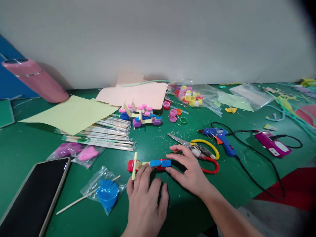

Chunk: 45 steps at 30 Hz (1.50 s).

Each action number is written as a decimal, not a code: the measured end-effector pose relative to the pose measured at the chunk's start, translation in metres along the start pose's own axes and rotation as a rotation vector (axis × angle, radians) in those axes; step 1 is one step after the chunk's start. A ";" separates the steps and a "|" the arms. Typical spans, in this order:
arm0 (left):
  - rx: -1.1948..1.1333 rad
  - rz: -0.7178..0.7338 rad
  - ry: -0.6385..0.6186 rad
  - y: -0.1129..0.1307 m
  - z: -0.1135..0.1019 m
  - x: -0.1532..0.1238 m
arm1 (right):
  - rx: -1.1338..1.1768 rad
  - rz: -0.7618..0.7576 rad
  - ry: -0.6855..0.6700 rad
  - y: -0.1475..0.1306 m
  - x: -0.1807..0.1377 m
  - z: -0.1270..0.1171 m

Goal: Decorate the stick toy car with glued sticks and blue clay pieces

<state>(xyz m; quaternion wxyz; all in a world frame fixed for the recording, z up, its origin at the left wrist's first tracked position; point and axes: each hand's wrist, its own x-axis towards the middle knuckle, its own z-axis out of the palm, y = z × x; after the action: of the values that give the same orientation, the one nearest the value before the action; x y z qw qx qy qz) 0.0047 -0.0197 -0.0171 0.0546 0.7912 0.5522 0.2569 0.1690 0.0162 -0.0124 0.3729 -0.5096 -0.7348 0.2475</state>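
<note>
A small craft toy vehicle (145, 163) lies in front of me, with red wheels, pale stick parts, an upright stick crossbar and two blue pads at its right end. My left hand (148, 194) has its fingertips on the near side of the toy's middle, steadying it against the table. Around the blue end my right hand (189, 168) is held with fingers apart; the thumb tip is at the pads' near edge, and I cannot tell whether it presses. Left of my hands sits blue clay (108, 194) in a clear bag, with a thin wooden stick (76, 204) alongside.
Scissors (195, 148) and a blue glue gun (219, 136) with its black cord lie right. Similar toy vehicles (145, 120), bottle caps (173, 115) and a bag of caps (189, 95) sit behind. A phone (34, 197), wrapped sticks (108, 135) and a pink bottle (37, 79) stand left.
</note>
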 end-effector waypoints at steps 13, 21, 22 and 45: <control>0.055 0.059 0.032 -0.002 0.001 -0.002 | -0.033 -0.020 -0.025 -0.011 0.006 0.009; 0.044 0.050 0.037 -0.001 0.000 -0.003 | -0.015 -0.023 -0.028 -0.009 0.004 0.006; 0.040 0.044 0.033 -0.001 0.000 -0.003 | -0.017 -0.024 -0.024 -0.008 0.004 0.005; 0.145 -0.015 -0.008 0.008 0.004 0.000 | -0.003 -0.011 0.025 0.000 0.001 0.001</control>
<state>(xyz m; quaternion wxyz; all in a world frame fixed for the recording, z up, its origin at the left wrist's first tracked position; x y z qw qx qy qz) 0.0138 -0.0222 -0.0177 0.0014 0.7898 0.5752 0.2129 0.1682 0.0167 -0.0126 0.3829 -0.5091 -0.7332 0.2380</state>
